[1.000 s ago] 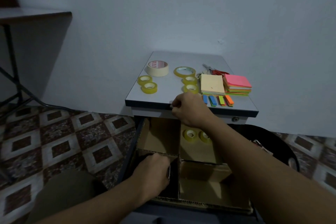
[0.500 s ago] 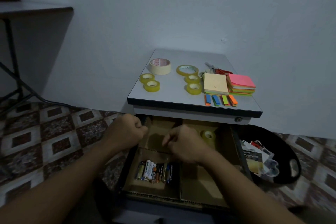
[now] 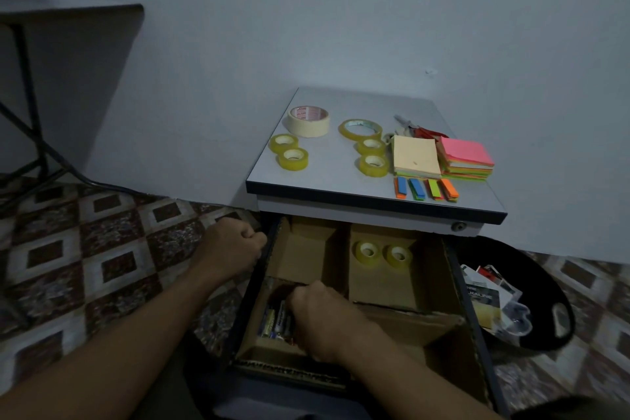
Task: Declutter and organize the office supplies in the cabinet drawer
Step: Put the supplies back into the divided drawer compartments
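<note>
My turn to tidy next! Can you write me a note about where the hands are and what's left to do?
Left hand: closed on the drawer's left edge.
Right hand: down in the front-left box with the batteries; its grip is hidden.
Done: two tape rolls sit in the back-right box; batteries are in the front-left box.
Left: on the cabinet top, six more tapes, sticky notes, colour tabs and scissors. The back-left and front-right boxes look empty.

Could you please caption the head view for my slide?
Right hand reaches among batteries in the open drawer; left hand grips its edge.
</note>
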The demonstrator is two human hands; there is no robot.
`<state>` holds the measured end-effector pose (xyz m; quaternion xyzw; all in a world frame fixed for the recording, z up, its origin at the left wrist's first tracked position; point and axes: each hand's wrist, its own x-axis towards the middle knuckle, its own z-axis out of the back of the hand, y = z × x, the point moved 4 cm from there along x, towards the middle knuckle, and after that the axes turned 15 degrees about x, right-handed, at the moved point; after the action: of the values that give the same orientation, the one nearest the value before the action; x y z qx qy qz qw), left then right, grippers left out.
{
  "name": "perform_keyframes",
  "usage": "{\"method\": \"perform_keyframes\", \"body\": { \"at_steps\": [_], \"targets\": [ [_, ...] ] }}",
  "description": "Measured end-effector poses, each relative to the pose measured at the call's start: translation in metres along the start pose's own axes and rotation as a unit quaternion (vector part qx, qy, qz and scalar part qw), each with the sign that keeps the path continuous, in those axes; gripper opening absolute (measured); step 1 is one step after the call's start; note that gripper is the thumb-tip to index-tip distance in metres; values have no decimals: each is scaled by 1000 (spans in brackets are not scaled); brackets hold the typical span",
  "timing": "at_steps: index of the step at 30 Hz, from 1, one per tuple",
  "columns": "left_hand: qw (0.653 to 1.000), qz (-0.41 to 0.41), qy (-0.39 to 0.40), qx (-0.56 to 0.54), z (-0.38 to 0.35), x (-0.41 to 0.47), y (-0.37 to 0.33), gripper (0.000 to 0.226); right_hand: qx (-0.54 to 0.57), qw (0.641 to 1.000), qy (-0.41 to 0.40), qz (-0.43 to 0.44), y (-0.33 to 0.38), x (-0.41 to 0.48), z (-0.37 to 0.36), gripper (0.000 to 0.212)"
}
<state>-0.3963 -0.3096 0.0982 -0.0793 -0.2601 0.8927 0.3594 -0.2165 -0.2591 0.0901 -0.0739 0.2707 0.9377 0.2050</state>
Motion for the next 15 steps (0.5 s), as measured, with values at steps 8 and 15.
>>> {"method": "perform_keyframes", "body": {
  "at_steps": [8,15],
  "targets": [
    [1000,9,12,-24,-2,1,6,35,-41,999,9,34,0,7,-12,36],
    [999,16,15,-41,-3,3,7,36,-91,994,-12,66,-1,9,-13,37]
  ]
}}
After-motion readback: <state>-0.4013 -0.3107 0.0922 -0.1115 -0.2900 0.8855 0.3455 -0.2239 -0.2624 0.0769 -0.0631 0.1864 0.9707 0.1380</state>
